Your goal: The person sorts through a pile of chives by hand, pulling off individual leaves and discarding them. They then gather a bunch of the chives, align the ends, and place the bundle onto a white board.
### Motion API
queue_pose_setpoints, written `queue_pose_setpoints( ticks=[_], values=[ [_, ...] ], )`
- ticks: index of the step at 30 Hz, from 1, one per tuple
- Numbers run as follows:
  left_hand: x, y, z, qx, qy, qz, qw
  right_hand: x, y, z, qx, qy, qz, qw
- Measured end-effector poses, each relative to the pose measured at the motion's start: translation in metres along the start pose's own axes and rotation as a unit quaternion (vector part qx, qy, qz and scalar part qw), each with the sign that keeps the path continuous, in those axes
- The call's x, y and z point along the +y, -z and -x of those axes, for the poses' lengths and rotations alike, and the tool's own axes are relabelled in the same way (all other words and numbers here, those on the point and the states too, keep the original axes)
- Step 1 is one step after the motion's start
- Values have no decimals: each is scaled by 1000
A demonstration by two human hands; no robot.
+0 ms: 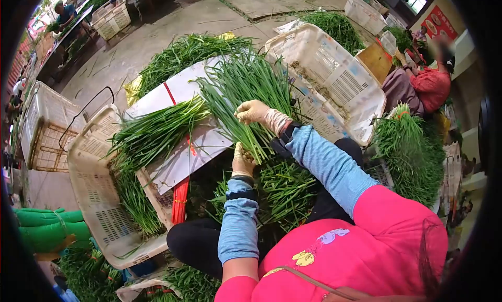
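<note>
Long green stalks (pixel 248 88) lie over the right part of a white board (pixel 183 169). My left hand (pixel 243 162), in a pale glove, is wrapped round the lower ends of some of these stalks. Over the same stalks, my gloved right hand (pixel 253 113) has its fingers bent together; whether anything is between them is too small to tell. A second bunch of greens (pixel 157 127) rests on the board's left side, near a red strip (pixel 170 93). A bundle of red ties (pixel 180 200) hangs at the board's near edge.
A white crate (pixel 99 197) with greens stands left of the board, and another crate (pixel 334 67) stands to its upper right. Loose greens (pixel 285 192) lie below my hands. A person in red (pixel 431 88) sits at the right beside heaped greens (pixel 408 150).
</note>
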State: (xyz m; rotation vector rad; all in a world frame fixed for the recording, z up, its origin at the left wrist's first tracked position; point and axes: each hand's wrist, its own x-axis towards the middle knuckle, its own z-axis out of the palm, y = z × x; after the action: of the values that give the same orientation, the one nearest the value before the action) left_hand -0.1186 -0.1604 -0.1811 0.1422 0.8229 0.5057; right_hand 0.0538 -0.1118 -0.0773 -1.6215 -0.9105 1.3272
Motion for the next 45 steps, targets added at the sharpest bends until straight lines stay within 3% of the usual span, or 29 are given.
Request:
queue_pose_setpoints(
  ticks=[2,5,8,10,12,13,14,16,17,18,20,21,23,24,26,27,30,32,34,36,39,41,44,45],
  values=[
    [4,-10,4,-5,16,6,1000,0,0,4,-14,3,21,1000],
    [0,-10,-1,62,-15,-40,997,2,3,7,-48,33,-22,998],
    [-12,-2,-12,167,-189,-258,932,4,4,8,9,52,-31,998],
    [-9,-19,6,180,-212,-288,916,4,6,7,34,63,-33,997],
    [-11,-45,39,385,-361,-440,727,3,10,8,38,70,-23,997],
    [-7,-54,56,337,-440,-405,728,3,10,8,37,71,-24,997],
    [-8,-59,60,334,-484,-423,690,3,10,8,34,78,-27,996],
    [-5,-64,65,240,-490,-450,707,-3,7,14,29,92,-31,995],
    [-3,-69,64,173,-458,-382,784,-5,5,19,12,95,-52,994],
    [-4,-64,53,112,-442,-375,807,-11,2,26,13,95,-51,994],
    [-1,-55,44,28,-318,-341,884,-17,-3,35,-9,86,-61,994],
    [1,-55,46,27,-318,-341,884,-16,-5,35,-5,81,-60,995],
    [6,-54,50,-27,-213,-193,957,-15,-6,41,6,94,-70,993],
    [7,-50,48,-27,-213,-194,957,-16,-8,48,18,105,-80,991],
    [10,-40,40,-95,-137,-38,985,-20,-16,65,29,120,-73,990],
    [21,-54,59,-49,-81,0,996,-17,-20,73,37,147,-109,982],
    [27,-37,44,-42,-29,108,993,-22,-21,94,67,168,-175,968],
    [31,-37,46,-1,-36,80,996,-20,-11,94,155,213,-98,960],
    [32,-32,46,-12,-64,15,998,-9,3,79,152,204,-62,965],
    [29,-38,49,37,-67,1,997,4,12,57,92,83,-145,982],
    [29,-37,50,72,-90,-85,990,10,1,22,105,16,120,987],
    [31,-32,49,62,-80,-98,990,17,-10,4,157,12,310,938],
    [30,-20,44,32,-85,-150,985,7,-29,-9,170,-69,460,869],
    [30,-21,45,32,-83,-162,983,8,-33,-13,169,-69,460,869]
  ],
)
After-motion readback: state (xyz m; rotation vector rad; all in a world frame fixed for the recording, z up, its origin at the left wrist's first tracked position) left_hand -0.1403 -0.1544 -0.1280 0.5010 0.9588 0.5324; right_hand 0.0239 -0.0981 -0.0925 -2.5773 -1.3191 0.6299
